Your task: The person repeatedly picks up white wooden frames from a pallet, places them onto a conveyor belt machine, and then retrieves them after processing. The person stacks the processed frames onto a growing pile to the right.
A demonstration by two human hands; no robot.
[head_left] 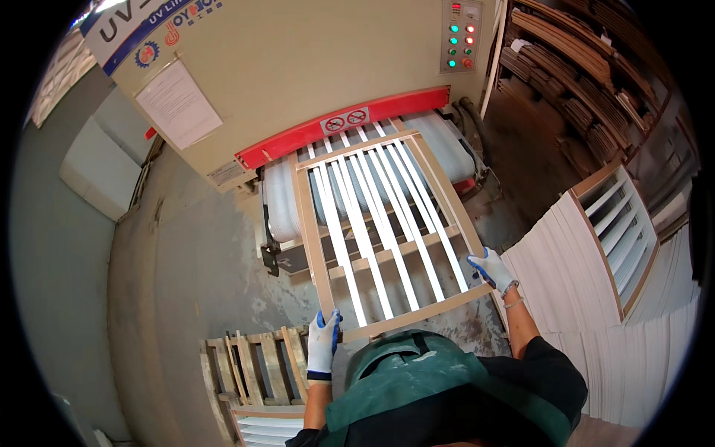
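A slatted frame [417, 316] with brown edges and bright white slats slants between my two hands, its far end over the machine's outfeed. My left hand [323, 344], in a white glove with blue palm, is closed on its near left corner. Gloved alike, my right hand [491, 270] grips the near right corner, fingers over the edge. Under it lies a second, similar slatted frame [381, 258], seen partly through the slats. That lower frame extends back beneath the machine's red bar [283, 141], over the grey ribbed conveyor [279, 212].
A large beige machine [313, 59] stands ahead, with a lit control panel [462, 37]. To the right, another slatted frame [596, 194] tops tall pale stacks [558, 261]. A wooden pallet [264, 357] lies at lower left by a slatted panel [268, 432]. Brown boards [573, 59] fill the upper right.
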